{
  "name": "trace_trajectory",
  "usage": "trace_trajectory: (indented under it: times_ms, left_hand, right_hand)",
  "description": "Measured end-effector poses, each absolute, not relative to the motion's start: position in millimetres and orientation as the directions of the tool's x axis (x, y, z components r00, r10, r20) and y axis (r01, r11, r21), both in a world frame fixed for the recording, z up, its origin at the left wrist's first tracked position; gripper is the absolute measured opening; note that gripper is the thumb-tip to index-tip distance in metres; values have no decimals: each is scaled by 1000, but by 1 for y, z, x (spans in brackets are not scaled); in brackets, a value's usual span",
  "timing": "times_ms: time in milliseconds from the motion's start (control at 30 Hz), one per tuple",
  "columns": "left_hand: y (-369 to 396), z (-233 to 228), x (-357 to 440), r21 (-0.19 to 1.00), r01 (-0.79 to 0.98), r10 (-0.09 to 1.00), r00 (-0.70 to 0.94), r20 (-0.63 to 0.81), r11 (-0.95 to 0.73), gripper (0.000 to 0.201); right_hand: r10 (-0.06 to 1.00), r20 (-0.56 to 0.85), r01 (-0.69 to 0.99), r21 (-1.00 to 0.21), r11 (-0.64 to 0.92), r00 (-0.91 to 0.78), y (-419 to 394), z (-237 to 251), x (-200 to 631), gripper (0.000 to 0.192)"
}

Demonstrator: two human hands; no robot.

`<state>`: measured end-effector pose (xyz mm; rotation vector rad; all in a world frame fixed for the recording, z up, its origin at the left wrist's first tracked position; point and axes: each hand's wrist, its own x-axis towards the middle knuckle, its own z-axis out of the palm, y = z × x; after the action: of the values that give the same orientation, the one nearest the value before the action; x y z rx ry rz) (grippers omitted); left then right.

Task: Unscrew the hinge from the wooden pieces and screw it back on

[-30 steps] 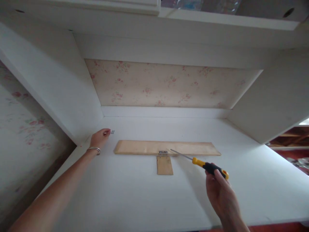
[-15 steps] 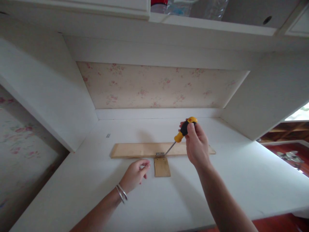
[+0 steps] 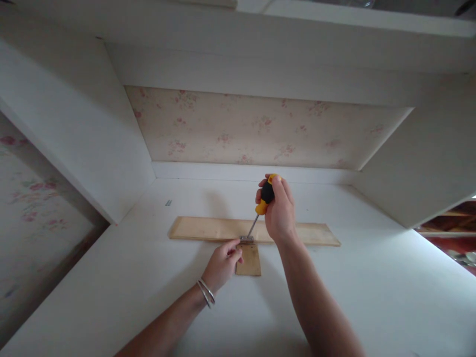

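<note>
The right hand [image 3: 279, 214] is closed around the black and yellow handle of a screwdriver [image 3: 262, 206], held nearly upright with a slight lean, so that its thin metal shaft runs down and to the left to a small metal hinge [image 3: 246, 239]. The tip meets the hinge, though the exact spot it touches is too small to make out. The hinge sits where two pieces of bare wood meet: a long wooden strip [image 3: 208, 229] lying crosswise on the white worktop [image 3: 334, 287], and a short wooden piece [image 3: 250, 261] that juts out from the middle of the strip toward the person, the two forming a T shape. The left hand [image 3: 222, 265] rests on the worktop just left of the short wooden piece, its fingertips [image 3: 235, 245] pinched together right at the left edge of the hinge; whether this grip holds something small between the fingers cannot be told. Two thin silver bangles [image 3: 206, 292] circle the left wrist. Well off to the left, near the back corner of the worktop, lie a few tiny screws [image 3: 168, 203], apart from both hands. The worktop sits in a white alcove with side panels, and faded floral wallpaper [image 3: 260, 129] covers the back wall above a white ledge.
</note>
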<state>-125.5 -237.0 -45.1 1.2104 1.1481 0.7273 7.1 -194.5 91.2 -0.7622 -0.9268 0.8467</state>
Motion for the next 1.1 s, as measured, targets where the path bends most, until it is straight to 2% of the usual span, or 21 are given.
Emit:
trace_trajectory:
  times_ms: [167,367,600,700,1100]
  left_hand:
    - [-235,-44,-127,939,50,893,296,-338,339,44]
    - [-229,-43,-128,931,82,876,318,-362,355,36]
    - [-223,-52,-126,946,158,887,331,-322,284,27]
    - [-220,-58,-125,953,206,887,364,-286,223,31]
    - [-219,-57,-125,950,234,893,351,-282,208,30]
  right_hand:
    - [873,357,-270,-851,450,332,-190,88,-1,29]
    - [883,346,-207,-884,420,316,-184,70,-6,29]
    - [878,358,-142,-897,418,318,-183,67,-9,29]
    - [877,370,-133,-896,424,306,-185,68,-11,28]
    - [894,432,37,-902,431,118,-201,69,-24,22]
